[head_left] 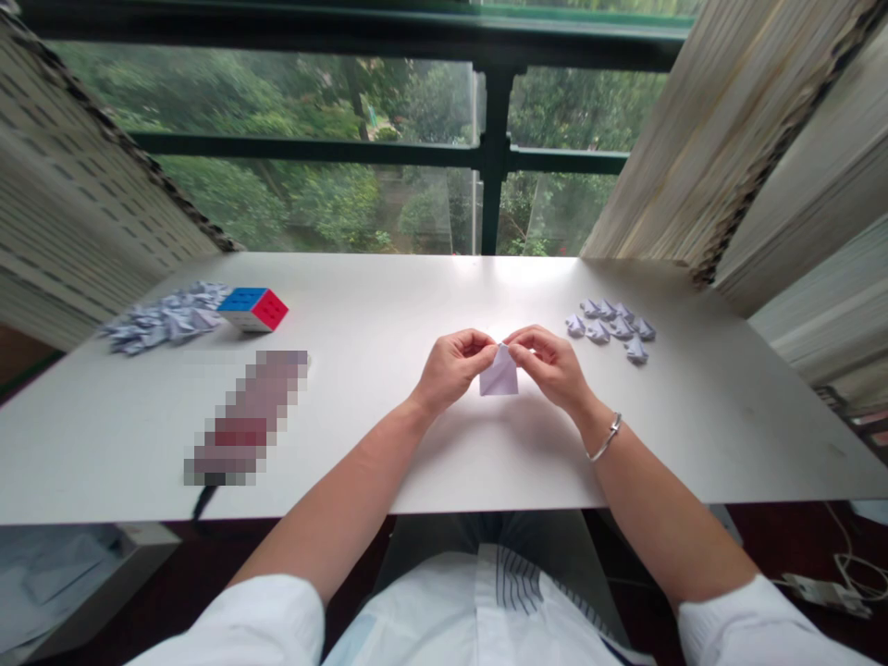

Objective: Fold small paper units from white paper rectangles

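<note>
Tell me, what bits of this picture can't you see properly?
Head view:
Long thing on the left of the table: pixelated over, so unknowable.
Folded paper: its tip is hidden by the left hand and right hand pinching it.
Small folded pieces: too small to tell their shape.
Paper heap: blurred near the edge.

The surface (388, 305) lies bare close around the paper (499, 375), in front of it and behind it to the far edge. Well left of the paper stand a cube (253, 308), a heap (156, 319) of folded bits and a blurred thing (246, 416). Near its right, farther back, lies a cluster (610, 326) of folded bits.
</note>
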A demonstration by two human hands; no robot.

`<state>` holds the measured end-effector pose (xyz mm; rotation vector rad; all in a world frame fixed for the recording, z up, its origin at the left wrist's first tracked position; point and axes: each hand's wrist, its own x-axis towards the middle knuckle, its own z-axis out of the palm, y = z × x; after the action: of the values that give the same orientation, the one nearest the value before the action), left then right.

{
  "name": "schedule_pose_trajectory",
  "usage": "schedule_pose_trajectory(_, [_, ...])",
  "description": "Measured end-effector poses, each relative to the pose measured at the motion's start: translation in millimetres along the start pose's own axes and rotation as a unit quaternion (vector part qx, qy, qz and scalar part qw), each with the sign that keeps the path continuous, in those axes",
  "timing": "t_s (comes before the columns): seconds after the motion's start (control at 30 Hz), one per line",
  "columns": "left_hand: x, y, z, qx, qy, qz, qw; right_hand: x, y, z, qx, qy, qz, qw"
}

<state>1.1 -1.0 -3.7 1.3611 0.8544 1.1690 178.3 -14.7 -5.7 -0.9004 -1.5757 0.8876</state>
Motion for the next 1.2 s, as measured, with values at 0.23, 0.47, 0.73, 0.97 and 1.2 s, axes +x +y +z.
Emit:
schedule_pose_trajectory(0.23, [-1,-2,0.7,-0.037,-0.018,0.018,0.999,2,-7,-6,0.114,-0.019,0.088,0.989])
schedule_pose_trajectory(0.47, [3,-5,0.7,-0.019,0.057,0.031,0.998,1,-7,-6,0.096,-0.035,0.065,0.993])
schedule_pose_trajectory(0.73, [1,4,-0.9,-0.018,0.010,0.001,1.000,2,5,-3,0.057,0.009,0.041,0.997])
schedule_pose_trajectory(0.97, [1,10,-8.6,0.001,-0.034,0.005,0.999,1,9,-3,-0.033,0.026,-0.009,0.999])
schedule_pose_trajectory(1.2, [1,5,-9.9,0.088,-0.048,0.012,0.995,0,7,-5,-0.102,0.021,-0.065,0.992])
